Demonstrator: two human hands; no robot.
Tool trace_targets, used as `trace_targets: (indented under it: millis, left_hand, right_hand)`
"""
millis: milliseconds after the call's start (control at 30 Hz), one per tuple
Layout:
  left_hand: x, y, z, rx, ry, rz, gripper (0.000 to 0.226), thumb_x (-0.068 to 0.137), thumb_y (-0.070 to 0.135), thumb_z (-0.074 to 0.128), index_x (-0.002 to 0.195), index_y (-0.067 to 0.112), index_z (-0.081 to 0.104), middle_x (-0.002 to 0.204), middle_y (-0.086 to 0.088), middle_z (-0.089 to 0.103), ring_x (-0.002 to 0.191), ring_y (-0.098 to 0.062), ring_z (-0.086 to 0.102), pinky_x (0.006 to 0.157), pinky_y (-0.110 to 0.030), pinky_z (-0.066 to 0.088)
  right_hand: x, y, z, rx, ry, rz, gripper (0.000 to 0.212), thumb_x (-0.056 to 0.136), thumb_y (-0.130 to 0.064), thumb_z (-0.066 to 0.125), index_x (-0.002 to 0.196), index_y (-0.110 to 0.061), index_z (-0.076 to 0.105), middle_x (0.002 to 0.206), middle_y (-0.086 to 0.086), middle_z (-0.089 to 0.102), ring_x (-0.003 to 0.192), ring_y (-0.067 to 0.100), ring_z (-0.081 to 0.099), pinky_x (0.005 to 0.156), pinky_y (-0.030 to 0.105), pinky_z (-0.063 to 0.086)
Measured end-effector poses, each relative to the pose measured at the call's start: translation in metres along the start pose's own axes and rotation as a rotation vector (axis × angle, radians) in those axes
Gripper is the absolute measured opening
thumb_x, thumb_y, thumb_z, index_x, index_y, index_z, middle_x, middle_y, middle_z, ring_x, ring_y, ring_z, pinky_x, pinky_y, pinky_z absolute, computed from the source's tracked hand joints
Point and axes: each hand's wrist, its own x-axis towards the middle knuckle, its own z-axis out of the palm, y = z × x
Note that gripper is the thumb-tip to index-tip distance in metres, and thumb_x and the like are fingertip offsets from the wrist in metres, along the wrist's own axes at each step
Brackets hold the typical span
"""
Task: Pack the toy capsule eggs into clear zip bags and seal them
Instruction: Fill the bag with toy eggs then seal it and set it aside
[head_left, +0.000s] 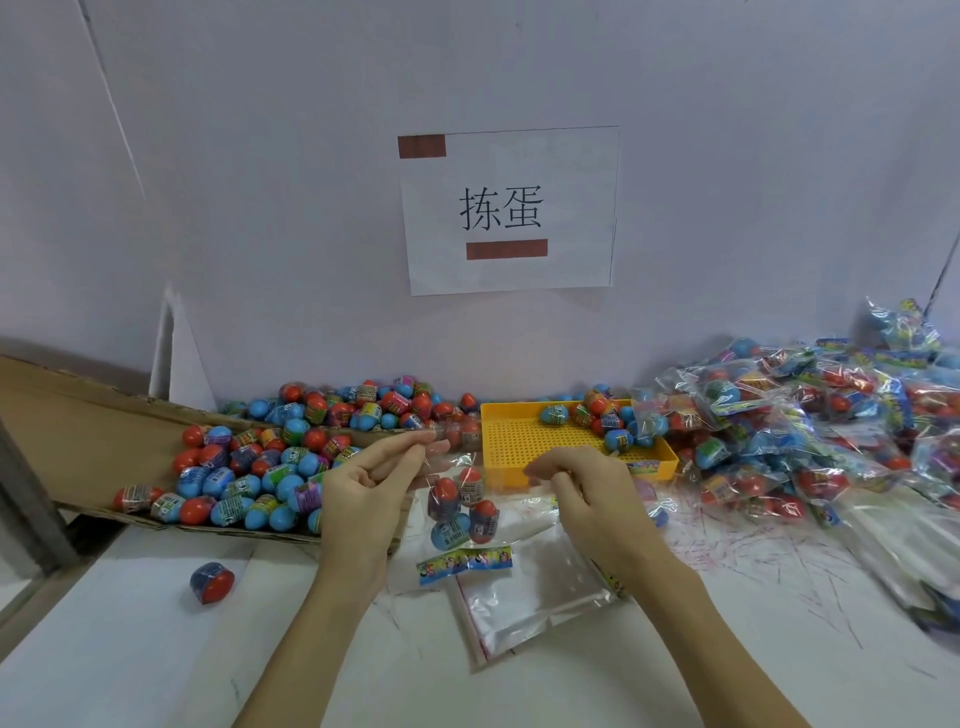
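Head view: a clear bag (464, 506) was held up over the middle of the desk (130, 654), its mouth stretched between the two hands. The left hand (371, 480) had its grip closed on the left end of the bag's top edge, thumb and fingertips pinched together; the right hand (582, 480) gripped the right end in the same pinch. Four or so eggs (460, 506) were seen inside, hanging in the lower part of the film above a printed strip (465, 564).

The bag was judged to be thin, limp and slippery, with no stiffness of its own, so the load would sag and swing. The eggs were judged hard, light and smooth, likely to roll if spilled. The zip strip along the top was reckoned the right place to be held, at both ends, and pressed shut from one end to the other.

Loose eggs lay heaped in a cardboard box (78, 415) by the left edge, more in a yellow tray (524, 441) near the far edge. Filled bags (810, 415) were piled towards the right edge, and empty bags (530, 597) lay flat near the front.
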Motion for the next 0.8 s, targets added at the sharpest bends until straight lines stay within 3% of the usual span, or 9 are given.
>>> trace_targets:
  millis: [100, 167, 233, 300, 400, 500, 633, 733, 800]
  left_hand:
    - [0.0, -0.001, 0.0, 0.0, -0.008, -0.007, 0.021, 0.097, 0.006, 0.065, 0.106, 0.017, 0.08, 0.101, -0.005, 0.08, 0.096, -0.023, 0.078, 0.079, -0.026, 0.063]
    - [0.0, -0.001, 0.001, 0.006, -0.007, -0.005, 0.021, 0.097, 0.005, 0.064, 0.106, 0.017, 0.079, 0.1, -0.005, 0.081, 0.094, -0.024, 0.078, 0.079, -0.026, 0.063]
    - [0.0, 0.0, 0.0, 0.006, -0.019, -0.009, 0.021, 0.097, 0.004, 0.064, 0.106, 0.015, 0.079, 0.1, -0.006, 0.08, 0.093, -0.024, 0.078, 0.078, -0.026, 0.063]
    - [-0.001, 0.001, 0.001, 0.008, -0.046, -0.028, 0.02, 0.097, 0.003, 0.063, 0.108, 0.012, 0.078, 0.1, -0.007, 0.08, 0.092, -0.025, 0.078, 0.075, -0.024, 0.062]
    - [-0.002, 0.001, 0.003, 0.035, -0.064, -0.042, 0.019, 0.097, 0.004, 0.065, 0.107, 0.011, 0.079, 0.099, -0.006, 0.08, 0.091, -0.025, 0.078, 0.071, -0.022, 0.061]
    - [-0.003, 0.001, 0.005, 0.046, -0.077, -0.035, 0.019, 0.097, 0.002, 0.064, 0.106, 0.01, 0.078, 0.097, -0.006, 0.081, 0.088, -0.025, 0.078, 0.07, -0.022, 0.061]
    - [-0.003, 0.0, 0.005, 0.053, -0.072, -0.03, 0.018, 0.097, 0.002, 0.064, 0.106, 0.01, 0.078, 0.095, -0.005, 0.081, 0.085, -0.023, 0.078, 0.07, -0.02, 0.06]
    - [-0.003, -0.001, 0.004, 0.044, -0.07, -0.033, 0.018, 0.097, 0.002, 0.064, 0.107, 0.009, 0.077, 0.095, -0.005, 0.081, 0.086, -0.023, 0.078, 0.07, -0.021, 0.06]
    - [-0.002, -0.002, 0.004, 0.042, -0.063, -0.032, 0.018, 0.097, 0.003, 0.064, 0.108, 0.009, 0.077, 0.096, -0.005, 0.081, 0.087, -0.023, 0.078, 0.07, -0.02, 0.06]
  right_hand:
    - [-0.002, -0.001, 0.0, 0.028, -0.083, 0.104, 0.05, 0.103, -0.039, 0.038, 0.079, -0.021, 0.078, 0.077, -0.014, 0.068, 0.081, 0.005, 0.064, 0.074, 0.031, 0.05]
    - [-0.001, -0.001, 0.002, -0.015, -0.1, 0.115, 0.057, 0.105, -0.05, 0.04, 0.073, -0.02, 0.076, 0.077, -0.012, 0.069, 0.076, 0.003, 0.064, 0.073, 0.027, 0.048]
    - [0.001, 0.001, 0.005, -0.01, -0.106, 0.13, 0.039, 0.101, -0.048, 0.047, 0.08, -0.023, 0.07, 0.065, -0.008, 0.067, 0.057, 0.003, 0.061, 0.061, 0.019, 0.046]
    - [0.001, 0.002, 0.009, -0.035, -0.095, 0.147, 0.018, 0.099, -0.04, 0.06, 0.087, -0.027, 0.063, 0.059, -0.004, 0.063, 0.054, 0.005, 0.057, 0.053, 0.019, 0.045]
    - [0.001, 0.002, 0.013, 0.014, -0.064, 0.145, 0.007, 0.095, -0.025, 0.071, 0.092, -0.026, 0.064, 0.068, -0.005, 0.065, 0.062, 0.007, 0.061, 0.059, 0.02, 0.051]
    - [0.001, 0.002, 0.016, -0.012, -0.098, 0.113, 0.015, 0.096, -0.006, 0.066, 0.094, -0.02, 0.07, 0.096, -0.005, 0.066, 0.078, 0.008, 0.066, 0.072, 0.018, 0.055]
    - [0.0, 0.002, 0.017, -0.104, -0.206, 0.054, 0.032, 0.099, 0.004, 0.055, 0.1, -0.018, 0.078, 0.136, -0.007, 0.059, 0.121, 0.008, 0.056, 0.089, 0.001, 0.039]
    - [-0.001, 0.001, 0.016, -0.073, -0.27, 0.023, 0.038, 0.103, -0.002, 0.05, 0.13, -0.023, 0.069, 0.152, -0.011, 0.05, 0.14, 0.01, 0.046, 0.104, 0.015, 0.041]
    - [-0.002, 0.0, 0.017, -0.019, -0.199, 0.027, 0.033, 0.103, -0.008, 0.054, 0.128, -0.022, 0.07, 0.137, -0.004, 0.065, 0.139, 0.007, 0.048, 0.116, 0.03, 0.038]
